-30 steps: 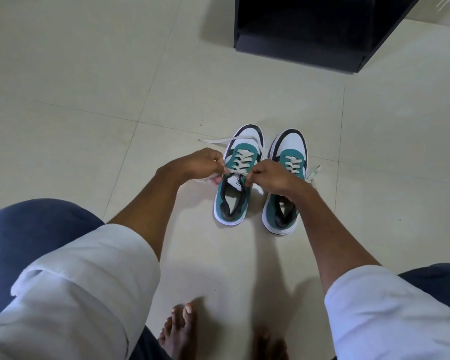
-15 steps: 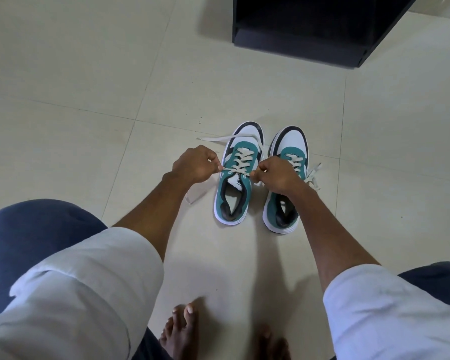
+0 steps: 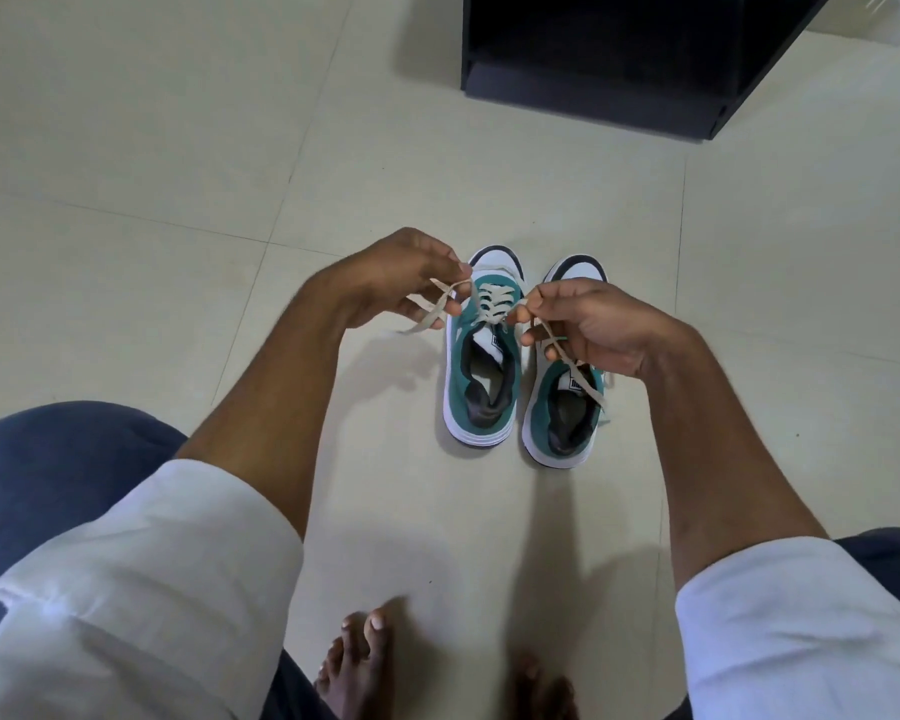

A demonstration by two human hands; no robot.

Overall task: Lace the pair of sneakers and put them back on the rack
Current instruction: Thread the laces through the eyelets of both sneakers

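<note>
Two hands work one white lace over the floor tiles (image 3: 178,148): the left hand (image 3: 396,275) pinches the left lace end (image 3: 432,309) between thumb and fingertips. Between them stands the left sneaker (image 3: 481,376), teal and white, touching the right sneaker (image 3: 562,418). The right hand (image 3: 588,324) pinches the right lace end (image 3: 572,366), with the dark rack (image 3: 619,65) well beyond.

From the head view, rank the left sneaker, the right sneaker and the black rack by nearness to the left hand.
From the left hand:
1. Left sneaker, just right of it, its lace pinched.
2. Right sneaker, one further right.
3. Black rack, far up the floor.
</note>
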